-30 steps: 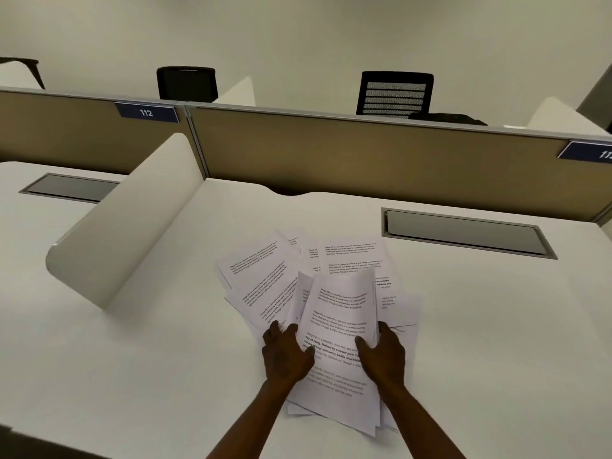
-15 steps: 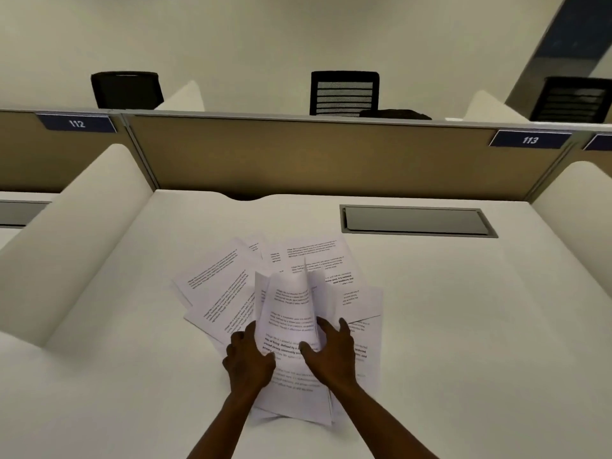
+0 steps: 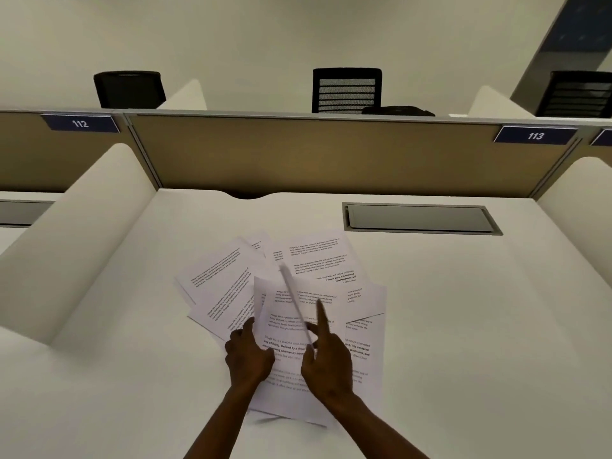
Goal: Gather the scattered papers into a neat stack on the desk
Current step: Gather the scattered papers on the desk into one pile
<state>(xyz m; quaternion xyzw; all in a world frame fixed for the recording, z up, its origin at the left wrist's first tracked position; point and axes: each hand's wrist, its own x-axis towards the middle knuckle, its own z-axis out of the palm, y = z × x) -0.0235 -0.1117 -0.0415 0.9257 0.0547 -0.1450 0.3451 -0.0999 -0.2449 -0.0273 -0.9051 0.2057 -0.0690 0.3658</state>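
Several printed white papers [image 3: 225,286] lie fanned and overlapping on the white desk [image 3: 447,326], right in front of me. My left hand [image 3: 248,357] sits at the left edge of the top flat sheet [image 3: 288,326], thumb over it and fingers curled at its edge. My right hand [image 3: 326,359] pinches a raised sheet [image 3: 293,293], which stands on edge and looks like a thin strip. The index finger sticks up beside it. The near part of the pile is hidden under both hands.
A grey cable hatch [image 3: 420,218] is set into the desk at the back right. Curved white dividers stand at the left [image 3: 76,246] and right [image 3: 583,207]. A tan back panel [image 3: 331,154] closes the far side, with black chairs [image 3: 347,91] behind it.
The sheet held in both hands has turned up on edge and is now in my right hand alone. My head has turned right, so the papers sit further left in view.
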